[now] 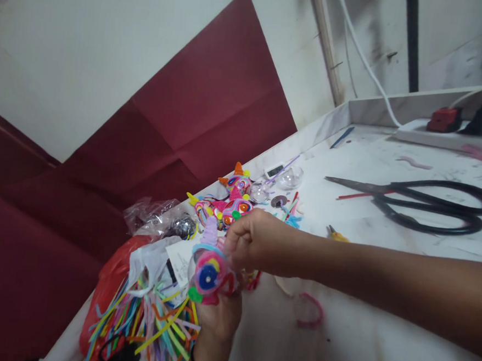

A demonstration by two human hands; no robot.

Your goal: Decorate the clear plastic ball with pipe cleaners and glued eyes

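Observation:
My left hand [222,314], a dark band at its wrist, comes up from the bottom and grips a pipe-cleaner figure [209,272]. The figure is built on a clear plastic ball, with a blue and pink eye, a green tuft and a lilac horn. My right hand [257,241] is closed in a pinch against the figure's upper right side. What those fingers hold is hidden. Just behind are similar colourful pipe-cleaner figures [235,209].
Black-handled scissors [433,205] lie at the right, yellow-handled pliers [338,235] nearer. A pile of pipe cleaners [165,323] spills from a red bag [115,265] at lower left. Clear plastic domes [289,178] stand at the back; a power strip [418,129] is at far right.

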